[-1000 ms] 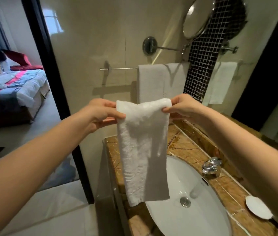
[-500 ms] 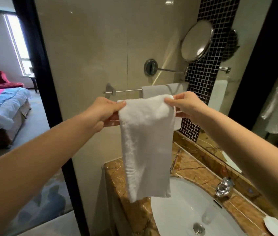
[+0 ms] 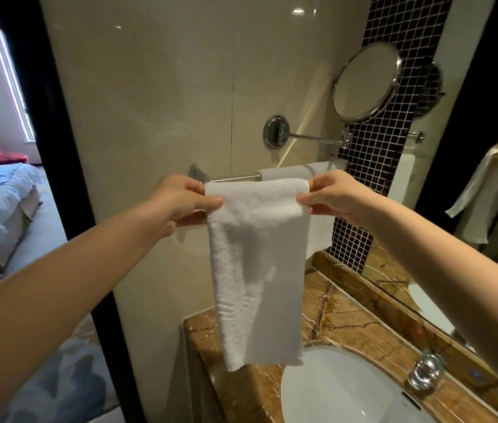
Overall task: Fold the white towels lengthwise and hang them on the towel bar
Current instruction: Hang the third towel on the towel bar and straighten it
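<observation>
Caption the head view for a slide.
A folded towel pinched by left hand and right hand before the bar.

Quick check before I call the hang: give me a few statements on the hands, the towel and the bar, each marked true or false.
1. The left hand and the right hand each pinch a top corner of the held towel. True.
2. The towel bar carries nothing. False: a hung towel is draped over its right part, and only the left stretch is bare.
3. A round mirror sits on a wall arm above the bar. True.
4. The right hand rests on the faucet. False: it grips the held towel, and the faucet stands untouched by the sink below.
</observation>
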### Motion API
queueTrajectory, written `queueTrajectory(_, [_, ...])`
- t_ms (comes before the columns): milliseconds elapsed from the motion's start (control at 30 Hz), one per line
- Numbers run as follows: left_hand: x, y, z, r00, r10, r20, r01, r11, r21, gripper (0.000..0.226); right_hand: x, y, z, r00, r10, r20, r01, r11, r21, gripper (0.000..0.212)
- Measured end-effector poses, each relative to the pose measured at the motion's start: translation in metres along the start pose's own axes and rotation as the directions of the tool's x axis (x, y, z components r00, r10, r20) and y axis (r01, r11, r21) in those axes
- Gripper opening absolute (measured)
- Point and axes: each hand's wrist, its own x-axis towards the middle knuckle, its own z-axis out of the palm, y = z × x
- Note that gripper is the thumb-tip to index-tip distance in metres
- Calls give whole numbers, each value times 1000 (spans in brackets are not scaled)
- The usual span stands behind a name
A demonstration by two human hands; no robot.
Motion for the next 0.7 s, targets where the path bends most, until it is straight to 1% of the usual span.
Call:
queueTrajectory(67, [7,4,0,999,33,-25,-31,996,85,12,11,-2,1,999,-43,31,43,999,11,7])
queueTrajectory(133, [15,13,1,998,40,-46,-33,990,135,10,26,-4,0,998,-55,27,56,998,-25,7])
queueTrajectory(167, [19,17,1,998,31,-59,-23,990,136,11,33,-6,-1,999,-45,23,46,998,-35,12])
queueTrajectory(233, [28,28,1,996,6,-86,2,996,90,12,45,-11,-6,998,-8,57,9,1000,-11,31])
queueTrajectory(300, [38,38,1,994,-15,-108,18,999,27,14,50,-16,-13,989,19,145,-27,998,54,48])
queueTrajectory(333, [42,43,0,994,-29,-107,29,1000,-2,13,52,-20,-14,983,20,185,-35,996,78,51])
queueTrajectory(400, [48,52,-3,996,-58,-64,52,995,-82,10,57,-26,-16,980,7,198,-24,996,88,44])
queueTrajectory(467, [53,60,-7,998,-56,17,58,983,-174,7,66,-36,-16,991,-1,136,-12,996,92,36])
queueTrajectory(533, [61,67,-11,998,6,55,3,988,-155,16,75,-45,-15,998,5,58,-11,994,111,29])
queueTrajectory(600, [70,73,-15,995,86,45,-82,992,-99,24,85,-53,-14,1000,11,-12,-10,990,144,20])
queueTrajectory(700, [86,83,-20,984,173,33,-167,979,-120,25,102,-63,-11,995,-6,-103,24,985,170,12])
